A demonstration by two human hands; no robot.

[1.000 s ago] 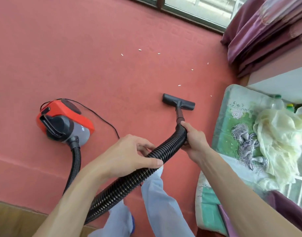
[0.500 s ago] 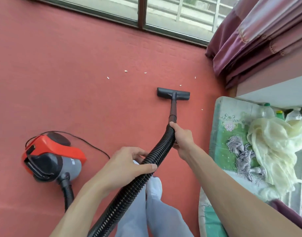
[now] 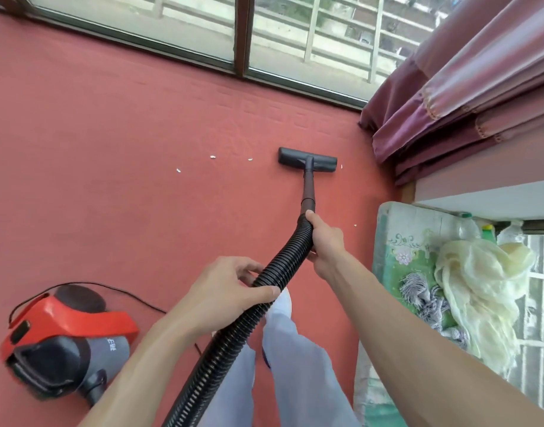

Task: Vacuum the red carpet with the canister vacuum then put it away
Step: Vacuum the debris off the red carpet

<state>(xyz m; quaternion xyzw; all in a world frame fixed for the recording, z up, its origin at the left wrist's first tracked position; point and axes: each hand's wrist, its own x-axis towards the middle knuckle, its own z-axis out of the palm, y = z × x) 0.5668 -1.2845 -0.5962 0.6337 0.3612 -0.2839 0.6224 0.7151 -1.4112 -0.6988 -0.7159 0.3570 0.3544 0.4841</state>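
Your left hand (image 3: 230, 291) and right hand (image 3: 324, 241) grip the hose (image 3: 283, 272); scraps (image 3: 213, 156) left of the nozzle (image 3: 307, 160) could be missed if you stroke straight.

Head view, layout only.
- Carpet (image 3: 110, 149) runs up to the window (image 3: 243, 32) along the far edge.
- Curtain (image 3: 464, 87) hangs at the far right, bunched at the window's corner.
- Floor nozzle (image 3: 307, 160) lies flat on the carpet, centre, near the window.
- Scraps (image 3: 213, 156): three in a loose row left of the nozzle, one just beside its right end, one nearer and to the right.
- Wand (image 3: 308, 189) leads back from the nozzle into the hose (image 3: 264, 291).
- Right hand (image 3: 326, 241) grips the hose at the wand joint. Left hand (image 3: 224, 291) grips it lower, nearer the body.
- Canister vacuum (image 3: 64, 340) sits on the carpet, near left, with its cord (image 3: 135, 298) trailing right behind it.
- Mattress (image 3: 394, 235) lies at the right edge, with crumpled cloth (image 3: 480, 288) on it and bottles (image 3: 467, 226) behind.
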